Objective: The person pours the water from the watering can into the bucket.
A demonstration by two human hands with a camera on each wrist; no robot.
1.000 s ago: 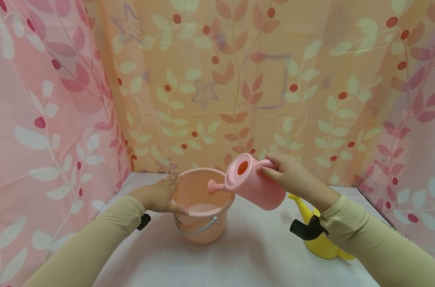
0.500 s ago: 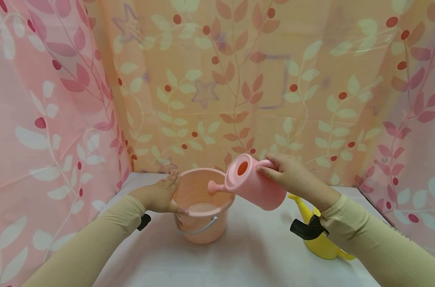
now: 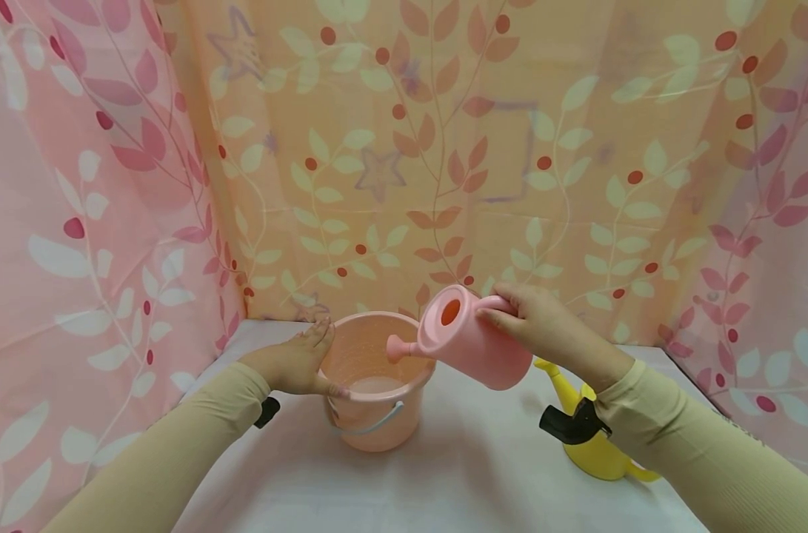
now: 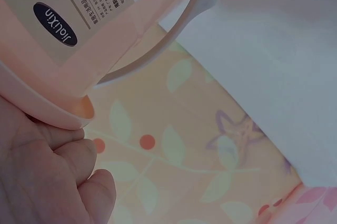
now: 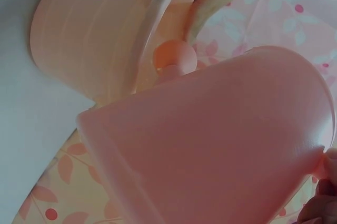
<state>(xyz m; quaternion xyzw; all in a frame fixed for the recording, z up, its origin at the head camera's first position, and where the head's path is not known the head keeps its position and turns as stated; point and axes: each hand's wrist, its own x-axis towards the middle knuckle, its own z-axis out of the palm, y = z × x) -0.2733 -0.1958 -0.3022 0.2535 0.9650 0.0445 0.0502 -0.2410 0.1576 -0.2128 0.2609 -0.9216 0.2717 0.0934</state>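
Observation:
A pink watering can is tilted to the left, its orange-lined opening facing up. My right hand grips its handle. The can's round spout head hangs over the mouth of a peach bucket; no stream of water shows. My left hand holds the bucket's left rim, thumb along the front edge and fingers toward the back. In the left wrist view, the curled fingers sit right at the rim, beside a label on the bucket's wall. The bucket stands upright, its pale handle hanging at the front.
Partly behind my right forearm stands a yellow watering can on the white-covered table. Floral cloth hangs along the back and both sides. Black camera mounts stick out from both wrists.

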